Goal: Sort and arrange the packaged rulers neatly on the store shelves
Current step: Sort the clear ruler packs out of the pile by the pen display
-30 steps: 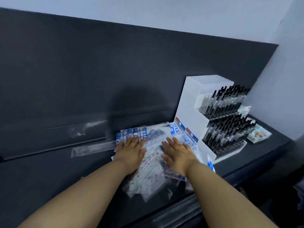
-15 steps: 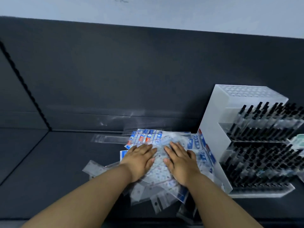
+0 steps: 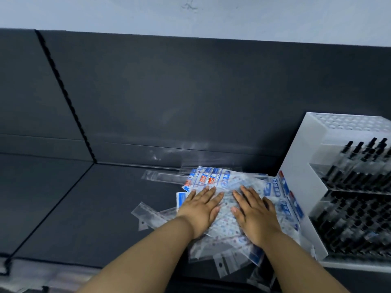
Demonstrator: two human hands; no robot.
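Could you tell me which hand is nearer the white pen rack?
Right. The right hand lies left of the white pen rack; the left hand rests farther left.

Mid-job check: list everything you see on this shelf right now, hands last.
ruler packets pile: many, clear with blue and red labels, shelf centre, against the pen rack
stray packets: at least two, clear, left of the pile
pen rack: one, white, right side
pens: many, black, in the rack
shelf: one, dark grey, under everything
left hand: one, flat on the pile
right hand: one, flat on the pile
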